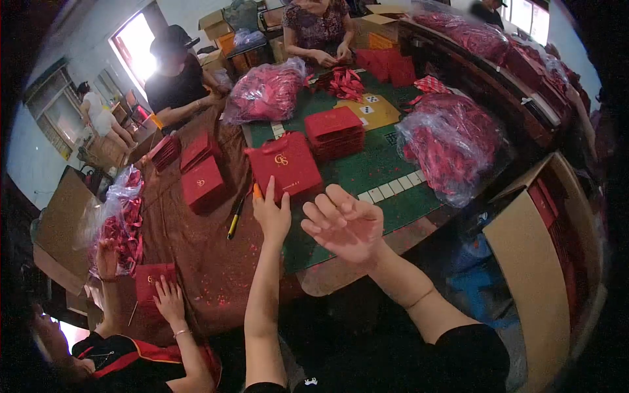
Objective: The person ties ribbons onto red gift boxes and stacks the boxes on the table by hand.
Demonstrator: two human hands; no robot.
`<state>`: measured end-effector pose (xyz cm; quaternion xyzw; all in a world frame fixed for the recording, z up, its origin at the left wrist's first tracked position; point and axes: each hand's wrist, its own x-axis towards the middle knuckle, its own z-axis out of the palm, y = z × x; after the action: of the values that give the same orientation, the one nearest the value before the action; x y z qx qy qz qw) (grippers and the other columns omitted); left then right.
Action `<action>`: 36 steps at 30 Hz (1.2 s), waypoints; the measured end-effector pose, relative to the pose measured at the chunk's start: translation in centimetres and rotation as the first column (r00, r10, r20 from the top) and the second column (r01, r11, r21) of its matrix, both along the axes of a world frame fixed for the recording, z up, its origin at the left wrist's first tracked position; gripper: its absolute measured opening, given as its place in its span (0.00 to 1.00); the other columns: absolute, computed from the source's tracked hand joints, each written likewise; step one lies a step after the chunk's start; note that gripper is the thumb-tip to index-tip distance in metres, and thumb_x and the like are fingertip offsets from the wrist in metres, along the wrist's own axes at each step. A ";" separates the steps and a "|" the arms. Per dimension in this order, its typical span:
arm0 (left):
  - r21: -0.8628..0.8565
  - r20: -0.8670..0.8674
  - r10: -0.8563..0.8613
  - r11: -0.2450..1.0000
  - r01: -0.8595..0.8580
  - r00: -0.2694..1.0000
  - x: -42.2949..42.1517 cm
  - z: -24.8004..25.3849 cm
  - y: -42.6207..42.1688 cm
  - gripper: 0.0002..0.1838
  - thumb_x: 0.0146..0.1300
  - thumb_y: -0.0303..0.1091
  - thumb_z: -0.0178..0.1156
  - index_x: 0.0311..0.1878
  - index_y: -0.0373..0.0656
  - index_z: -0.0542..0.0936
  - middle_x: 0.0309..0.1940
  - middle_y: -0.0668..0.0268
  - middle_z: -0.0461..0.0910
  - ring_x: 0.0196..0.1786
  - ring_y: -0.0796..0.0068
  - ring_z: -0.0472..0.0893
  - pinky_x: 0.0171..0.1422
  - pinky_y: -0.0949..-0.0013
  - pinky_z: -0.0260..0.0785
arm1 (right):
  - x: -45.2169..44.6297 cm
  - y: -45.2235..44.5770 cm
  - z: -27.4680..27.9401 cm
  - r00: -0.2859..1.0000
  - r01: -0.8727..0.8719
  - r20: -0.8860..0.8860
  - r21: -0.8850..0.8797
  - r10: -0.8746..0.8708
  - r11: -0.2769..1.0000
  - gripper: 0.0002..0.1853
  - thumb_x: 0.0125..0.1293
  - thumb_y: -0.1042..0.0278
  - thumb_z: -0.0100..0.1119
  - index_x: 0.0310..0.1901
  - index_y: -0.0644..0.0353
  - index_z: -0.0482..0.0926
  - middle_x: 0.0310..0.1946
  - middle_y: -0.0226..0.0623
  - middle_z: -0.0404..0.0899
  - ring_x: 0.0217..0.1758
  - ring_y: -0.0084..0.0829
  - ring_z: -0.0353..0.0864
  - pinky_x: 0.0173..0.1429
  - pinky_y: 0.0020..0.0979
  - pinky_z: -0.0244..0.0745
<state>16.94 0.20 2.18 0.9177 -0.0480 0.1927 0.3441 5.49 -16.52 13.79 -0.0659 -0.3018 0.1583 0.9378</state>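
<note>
A red paper gift bag (288,167) with a gold logo lies on the table in front of me. My left hand (272,213) rests its outstretched fingers on the bag's lower edge; one fingertip wears an orange cover. To the right, my right hand (347,229) is raised above the table edge, its fingers curled in and its palm showing, with nothing visible in it. Just behind the bag stands a stack of folded red bags (334,131). On the left are more red bags (202,183) and a yellow-and-black pen or cutter (234,219).
Plastic sacks of red ribbon lie at the back (265,92), right (452,144) and left (121,223). A cardboard box (531,281) of red items stands at my right. A co-worker's hand (171,302) touches a red bag at lower left; other people sit across the table.
</note>
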 end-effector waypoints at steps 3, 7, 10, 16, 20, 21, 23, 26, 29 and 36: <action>0.008 0.038 -0.019 1.000 0.019 0.999 0.0 -0.1 0.2 0.31 0.60 0.40 0.61 0.68 0.53 0.67 0.63 0.37 0.62 0.65 0.38 0.62 0.68 0.47 0.55 | -0.2 0.2 0.1 1.000 -0.018 0.011 0.009 0.018 1.000 0.06 0.54 0.73 0.50 0.26 0.50 0.65 0.21 0.24 0.62 0.31 0.24 0.58 0.44 0.27 0.57; -0.001 0.062 0.015 1.000 -0.015 0.998 -0.5 0.4 -0.1 0.30 0.61 0.39 0.61 0.68 0.55 0.67 0.62 0.38 0.63 0.64 0.39 0.64 0.68 0.48 0.55 | -0.2 0.4 0.1 0.999 -0.018 0.040 -0.004 0.018 1.000 0.06 0.55 0.73 0.50 0.25 0.50 0.65 0.21 0.24 0.63 0.32 0.24 0.59 0.44 0.27 0.57; -0.080 0.267 0.019 0.997 0.003 0.964 -1.5 1.9 0.3 0.29 0.64 0.38 0.59 0.68 0.50 0.67 0.62 0.45 0.66 0.62 0.47 0.68 0.66 0.51 0.58 | 0.2 0.7 0.1 0.998 -0.017 0.061 -0.002 0.017 1.000 0.06 0.56 0.71 0.52 0.25 0.50 0.65 0.22 0.25 0.63 0.33 0.25 0.61 0.44 0.27 0.58; -0.576 0.578 -0.221 -0.793 0.200 0.786 -10.0 8.0 3.9 0.24 0.74 0.50 0.43 0.60 0.41 0.71 0.26 0.71 0.60 0.31 0.76 0.55 0.37 0.72 0.53 | 0.2 2.6 -1.3 0.921 0.389 0.187 -0.440 -0.341 0.809 0.06 0.56 0.71 0.52 0.35 0.60 0.71 0.28 0.34 0.68 0.37 0.27 0.66 0.45 0.29 0.61; -0.507 0.684 -0.166 -0.808 0.299 0.711 -11.5 7.0 5.4 0.19 0.73 0.46 0.45 0.55 0.42 0.73 0.24 0.73 0.61 0.31 0.77 0.56 0.39 0.72 0.52 | -0.5 5.1 -2.6 0.708 0.701 0.600 -0.537 -0.372 0.468 0.12 0.57 0.73 0.57 0.44 0.63 0.77 0.41 0.36 0.72 0.48 0.30 0.71 0.57 0.32 0.65; -0.537 0.673 -0.160 -0.777 0.329 0.722 -11.7 7.1 5.4 0.18 0.73 0.45 0.45 0.54 0.42 0.73 0.24 0.73 0.61 0.31 0.77 0.56 0.40 0.73 0.52 | -0.8 5.7 -2.7 0.660 0.748 0.674 -0.551 -0.331 0.369 0.14 0.57 0.71 0.58 0.46 0.60 0.78 0.45 0.38 0.71 0.53 0.34 0.69 0.61 0.34 0.62; -0.507 0.717 -0.155 -0.784 0.357 0.679 -11.5 6.5 6.0 0.17 0.73 0.44 0.44 0.53 0.44 0.73 0.24 0.73 0.60 0.32 0.76 0.56 0.40 0.72 0.52 | -1.3 6.6 -2.1 0.511 0.859 0.822 -0.491 -0.251 0.143 0.15 0.57 0.68 0.59 0.47 0.54 0.79 0.50 0.40 0.69 0.57 0.38 0.67 0.63 0.37 0.61; -0.579 0.701 -0.221 -0.732 0.359 0.678 -11.8 6.2 6.4 0.15 0.72 0.43 0.43 0.54 0.47 0.72 0.29 0.69 0.60 0.35 0.73 0.56 0.43 0.72 0.55 | -1.3 8.2 -2.4 0.277 0.955 0.948 -0.290 -0.153 -0.064 0.20 0.54 0.66 0.62 0.51 0.50 0.78 0.59 0.42 0.65 0.63 0.43 0.62 0.66 0.44 0.56; -0.604 0.671 -0.232 -0.721 0.338 0.705 -11.8 5.4 7.0 0.19 0.69 0.41 0.45 0.58 0.44 0.75 0.34 0.65 0.73 0.41 0.69 0.65 0.53 0.66 0.59 | -1.3 9.4 -2.4 0.225 0.969 0.967 -0.235 -0.117 -0.075 0.25 0.54 0.64 0.62 0.56 0.46 0.77 0.61 0.44 0.63 0.65 0.45 0.61 0.67 0.46 0.53; -0.537 0.750 -0.253 -0.773 0.339 0.612 -11.4 4.3 7.0 0.20 0.72 0.42 0.41 0.60 0.43 0.71 0.44 0.56 0.76 0.47 0.60 0.70 0.61 0.58 0.61 | -0.6 10.2 -3.2 0.128 0.980 0.991 -0.134 -0.050 -0.150 0.27 0.56 0.57 0.59 0.60 0.41 0.76 0.64 0.45 0.62 0.67 0.48 0.59 0.67 0.49 0.53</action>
<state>5.57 7.15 6.50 -0.0041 -0.2683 -0.0230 0.9631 4.93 -6.32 10.59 -0.7775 -0.4196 -0.2602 0.3894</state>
